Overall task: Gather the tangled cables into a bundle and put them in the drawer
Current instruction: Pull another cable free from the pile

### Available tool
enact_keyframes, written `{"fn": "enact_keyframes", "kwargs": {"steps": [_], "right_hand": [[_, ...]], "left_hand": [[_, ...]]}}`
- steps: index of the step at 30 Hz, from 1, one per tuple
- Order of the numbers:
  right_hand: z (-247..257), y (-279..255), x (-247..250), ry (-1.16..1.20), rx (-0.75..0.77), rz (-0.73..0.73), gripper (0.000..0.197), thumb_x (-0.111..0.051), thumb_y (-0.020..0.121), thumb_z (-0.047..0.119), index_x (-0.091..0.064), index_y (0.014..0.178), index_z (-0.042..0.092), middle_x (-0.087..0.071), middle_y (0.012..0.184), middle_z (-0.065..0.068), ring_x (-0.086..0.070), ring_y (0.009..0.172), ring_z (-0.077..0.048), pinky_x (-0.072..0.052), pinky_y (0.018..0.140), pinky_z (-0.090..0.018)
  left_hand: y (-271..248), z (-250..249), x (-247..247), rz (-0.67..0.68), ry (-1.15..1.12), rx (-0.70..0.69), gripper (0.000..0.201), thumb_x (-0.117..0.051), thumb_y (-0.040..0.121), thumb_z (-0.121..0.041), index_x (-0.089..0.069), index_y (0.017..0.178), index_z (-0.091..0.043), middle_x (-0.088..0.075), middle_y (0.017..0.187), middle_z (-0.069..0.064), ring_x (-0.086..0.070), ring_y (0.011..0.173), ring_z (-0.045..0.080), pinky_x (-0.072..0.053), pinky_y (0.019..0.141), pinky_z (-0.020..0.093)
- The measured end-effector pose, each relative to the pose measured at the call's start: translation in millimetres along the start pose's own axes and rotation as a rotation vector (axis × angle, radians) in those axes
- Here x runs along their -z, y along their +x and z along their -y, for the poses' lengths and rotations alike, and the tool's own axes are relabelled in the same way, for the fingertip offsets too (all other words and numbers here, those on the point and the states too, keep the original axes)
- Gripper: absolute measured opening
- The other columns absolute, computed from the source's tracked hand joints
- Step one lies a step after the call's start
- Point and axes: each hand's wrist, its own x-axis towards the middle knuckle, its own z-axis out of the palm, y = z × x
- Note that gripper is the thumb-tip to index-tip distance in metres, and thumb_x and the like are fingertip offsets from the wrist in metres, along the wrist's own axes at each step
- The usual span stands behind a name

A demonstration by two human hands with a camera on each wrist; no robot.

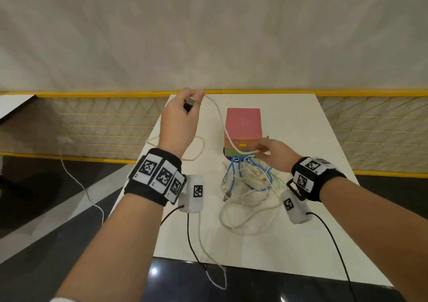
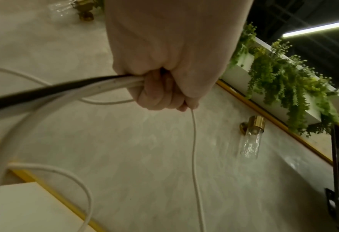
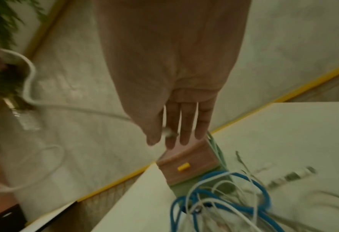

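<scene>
Lower centre of the head view: the tangled cables (image 1: 249, 185), white and blue, lie heaped on the white table (image 1: 312, 243). Right of centre, the right hand (image 1: 276, 154) runs straight fingers along a white cable (image 1: 218, 114), which passes between thumb and fingers; whether it is truly pinched cannot be told. Just beyond, the drawer unit (image 1: 243, 130), pink on top with a yellow-handled drawer (image 1: 242, 144), appears closed. Upper centre, the left hand (image 1: 183, 114) is fisted around the cable's plug end and several gathered loops. To do this step well, feed each length to the left fist in even loops, drawing slowly so the heap does not drag or knot.
</scene>
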Motion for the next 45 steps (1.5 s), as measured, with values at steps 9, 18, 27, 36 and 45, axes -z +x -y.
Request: {"fn": "enact_keyframes", "kwargs": {"steps": [9, 18, 27, 36, 45], "right_hand": [[53.6, -15.2, 22.0, -0.068, 0.23, 0.422, 0.049, -0.061, 0.073, -0.009, -0.064, 0.113, 0.02, -0.062, 0.12, 0.006, -0.053, 0.105, 0.004, -0.036, 0.09, -0.002], [74.2, -29.1, 7.1, 0.005, 0.255, 0.206, 0.043, -0.042, 0.087, -0.009, -0.061, 0.114, 0.019, -0.065, 0.114, 0.003, -0.059, 0.107, -0.003, -0.047, 0.1, -0.032], [124.7, -65.2, -20.7, 0.051, 0.276, 0.359, 0.034, -0.053, 0.082, 0.0, -0.053, 0.108, 0.023, -0.059, 0.107, 0.016, -0.053, 0.097, 0.016, -0.043, 0.088, -0.007], [48.5, -117.3, -113.9, -0.385, -0.077, 0.668, 0.043, -0.055, 0.092, 0.032, -0.046, 0.132, 0.02, -0.047, 0.134, -0.008, -0.05, 0.118, -0.024, -0.04, 0.098, -0.034], [18.9, -113.5, -148.0, -0.415, -0.076, 0.503, 0.03, -0.049, 0.092, 0.006, -0.056, 0.12, 0.014, -0.039, 0.128, -0.011, -0.052, 0.097, -0.029, -0.043, 0.085, -0.035]], "left_hand": [[-37.7, -26.9, 13.6, 0.375, -0.026, -0.017, 0.03, -0.057, 0.097, -0.036, -0.059, 0.073, -0.018, -0.039, 0.048, -0.013, -0.028, 0.042, 0.007, -0.023, 0.042, 0.013], [-105.5, -48.4, 35.7, 1.099, 0.043, 0.037, 0.018, -0.066, 0.089, -0.039, -0.073, 0.098, -0.025, -0.046, 0.051, -0.004, -0.034, 0.045, 0.005, -0.027, 0.048, 0.016], [-110.0, -57.2, 60.6, 0.679, -0.168, -0.046, 0.014, -0.066, 0.092, -0.014, -0.068, 0.106, -0.011, -0.064, 0.063, -0.016, -0.047, 0.049, 0.015, -0.037, 0.053, 0.016], [-105.9, -52.5, 77.9, 0.398, -0.213, -0.037, 0.009, -0.061, 0.096, -0.018, -0.069, 0.097, -0.016, -0.039, 0.045, -0.016, -0.023, 0.045, 0.01, -0.022, 0.044, 0.019], [-120.9, -47.5, 63.5, 0.41, -0.207, 0.015, 0.011, -0.061, 0.095, -0.014, -0.07, 0.099, -0.009, -0.043, 0.044, -0.019, -0.026, 0.043, 0.004, -0.024, 0.043, 0.013]]}}
